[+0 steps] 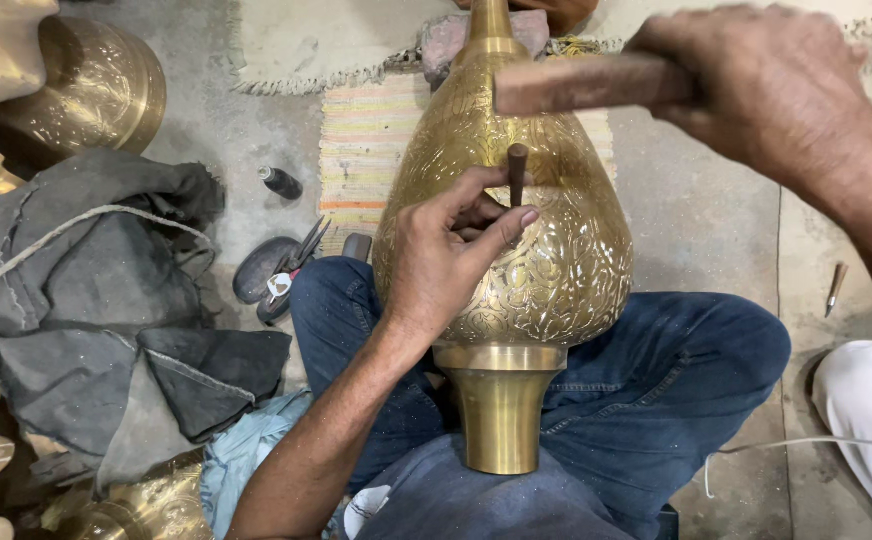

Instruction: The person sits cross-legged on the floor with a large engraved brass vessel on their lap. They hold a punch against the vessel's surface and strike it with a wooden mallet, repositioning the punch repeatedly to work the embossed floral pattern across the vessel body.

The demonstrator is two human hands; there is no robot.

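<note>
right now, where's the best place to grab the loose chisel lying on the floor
Probably mid-shaft, pinched from above. The spare chisel lies nearly flat and alone on the bare floor to the person's right, slim, its point toward the knee, with open space along both long sides. It lies nearer the right hand.

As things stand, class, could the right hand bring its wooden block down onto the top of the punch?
Probably yes. The right hand holds the wooden block just above the punch; the left hand grips lower, leaving its top bare.
</note>
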